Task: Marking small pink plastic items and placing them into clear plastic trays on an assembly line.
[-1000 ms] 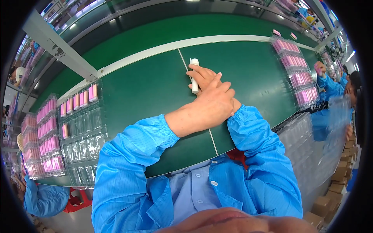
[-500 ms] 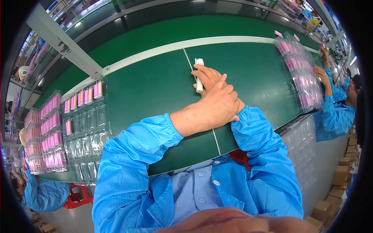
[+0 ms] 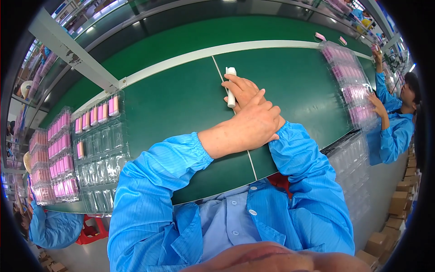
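Observation:
My right hand (image 3: 244, 90) rests over the green worktop, its fingers bent around a slim white tube (image 3: 231, 95) with a wider cap-like top. The tube points away from me, and part of it is hidden by the fingers. Across the back of that hand and its wrist lies my left hand (image 3: 251, 122), closed over them, with its thumb on the near side. My forearms cross in blue sleeves. Nearest on the left is a clear plastic tray (image 3: 100, 156), with pink-and-beige pieces (image 3: 103, 111) in its far row and one piece in the row below.
Filled trays (image 3: 59, 149) stand at the far left, beside a metal post (image 3: 74, 52). More filled trays (image 3: 349, 86) lie to the right, where a co-worker's hand (image 3: 377, 105) touches them. Empty clear trays (image 3: 351, 165) are at the right edge. Behind a white rail (image 3: 190, 56) runs a green belt (image 3: 181, 38).
My hands and the white tube stay almost as they were. On the right, the co-worker's near hand has moved down along the trays, and two loose pink pieces show further left on the belt.

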Action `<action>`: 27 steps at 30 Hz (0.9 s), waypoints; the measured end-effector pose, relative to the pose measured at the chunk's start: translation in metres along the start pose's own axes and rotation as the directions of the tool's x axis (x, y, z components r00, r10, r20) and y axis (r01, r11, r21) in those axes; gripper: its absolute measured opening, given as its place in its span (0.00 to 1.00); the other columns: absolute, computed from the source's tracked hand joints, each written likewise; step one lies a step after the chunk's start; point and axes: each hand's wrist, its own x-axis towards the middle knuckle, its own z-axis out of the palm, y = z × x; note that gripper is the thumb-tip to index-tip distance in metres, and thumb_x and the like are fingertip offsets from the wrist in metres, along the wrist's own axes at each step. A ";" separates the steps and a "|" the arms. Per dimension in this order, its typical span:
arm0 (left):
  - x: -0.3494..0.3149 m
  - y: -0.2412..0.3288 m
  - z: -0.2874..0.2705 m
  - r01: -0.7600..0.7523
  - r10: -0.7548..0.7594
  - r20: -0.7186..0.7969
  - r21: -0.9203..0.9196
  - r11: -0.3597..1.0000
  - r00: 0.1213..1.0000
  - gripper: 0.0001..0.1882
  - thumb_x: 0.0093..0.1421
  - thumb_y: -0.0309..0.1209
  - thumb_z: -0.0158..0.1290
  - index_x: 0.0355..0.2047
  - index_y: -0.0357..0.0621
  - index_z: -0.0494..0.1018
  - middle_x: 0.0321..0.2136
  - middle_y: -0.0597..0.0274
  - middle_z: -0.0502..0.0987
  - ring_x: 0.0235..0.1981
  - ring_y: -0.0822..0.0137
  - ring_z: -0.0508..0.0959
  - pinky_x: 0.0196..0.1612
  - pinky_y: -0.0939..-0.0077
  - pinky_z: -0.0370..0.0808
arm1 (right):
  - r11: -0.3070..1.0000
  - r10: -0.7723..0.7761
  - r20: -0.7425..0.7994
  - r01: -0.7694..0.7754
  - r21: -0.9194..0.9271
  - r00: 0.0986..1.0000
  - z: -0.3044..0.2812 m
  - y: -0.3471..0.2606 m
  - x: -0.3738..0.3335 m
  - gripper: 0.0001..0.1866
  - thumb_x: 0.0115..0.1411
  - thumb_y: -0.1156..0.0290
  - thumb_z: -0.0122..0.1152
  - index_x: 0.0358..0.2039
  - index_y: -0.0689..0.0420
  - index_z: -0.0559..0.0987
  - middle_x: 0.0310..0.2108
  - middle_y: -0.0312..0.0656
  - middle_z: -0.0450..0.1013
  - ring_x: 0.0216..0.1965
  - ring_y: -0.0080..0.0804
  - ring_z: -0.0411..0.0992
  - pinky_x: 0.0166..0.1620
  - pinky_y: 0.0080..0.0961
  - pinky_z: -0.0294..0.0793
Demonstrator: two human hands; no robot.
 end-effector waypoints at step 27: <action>0.003 -0.042 -0.009 0.123 -0.126 -0.159 -0.032 0.992 0.979 0.43 0.56 0.56 0.57 0.63 0.41 0.61 0.62 0.45 0.64 0.66 0.46 0.60 0.66 0.39 0.52 | 0.997 -0.020 -0.013 0.020 0.076 1.000 0.000 0.011 0.002 0.21 0.58 0.67 0.62 0.52 0.56 0.73 0.56 0.49 0.67 0.56 0.47 0.67 0.60 0.40 0.66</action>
